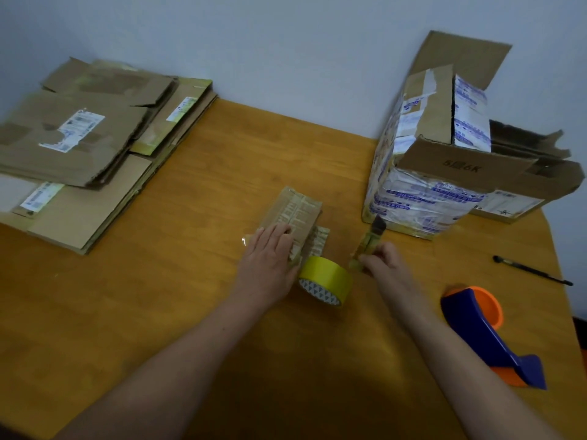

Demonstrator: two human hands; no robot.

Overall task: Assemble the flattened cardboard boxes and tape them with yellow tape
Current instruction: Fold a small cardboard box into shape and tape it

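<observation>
A small flattened cardboard box [295, 214] lies in the middle of the wooden table. My left hand [270, 258] rests flat on its near end with straight fingers. A roll of yellow tape [327, 279] stands on edge just right of that hand, touching the box's near corner. My right hand [382, 258] pinches a yellow utility knife [370, 241], whose dark tip points away toward the big box. A stack of flattened cardboard boxes [85, 144] lies at the far left.
An opened tall carton [425, 173] wrapped in printed tape stands at the far right, with another open box [524, 185] behind it. A blue and orange tape dispenser [482, 328] lies near the right edge, and a black pen [533, 270] beyond it.
</observation>
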